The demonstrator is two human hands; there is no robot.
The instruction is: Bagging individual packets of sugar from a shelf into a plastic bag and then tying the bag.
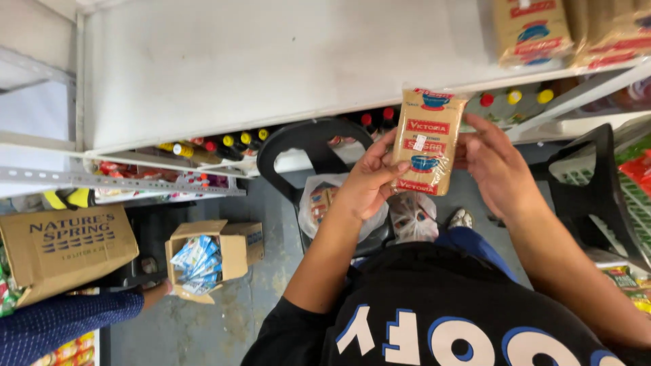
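Note:
Both hands hold up a flat tan paper packet [426, 141] with red bands and a blue cup picture. My left hand [368, 177] grips its left and lower edge, thumb across the front. My right hand [496, 165] holds its right edge from behind. The packet hangs just below the front lip of a white shelf [271, 61]. Similar tan packets [534, 30] lie on that shelf at the upper right.
A black plastic chair [319, 146] below holds plastic bags [325, 203] of goods. Bottles with red and yellow caps [224, 144] line a lower shelf. An open carton of blue cartons [203, 257] and a closed brown box [64, 247] sit on the floor. Another person's blue sleeve [68, 325] reaches in at lower left.

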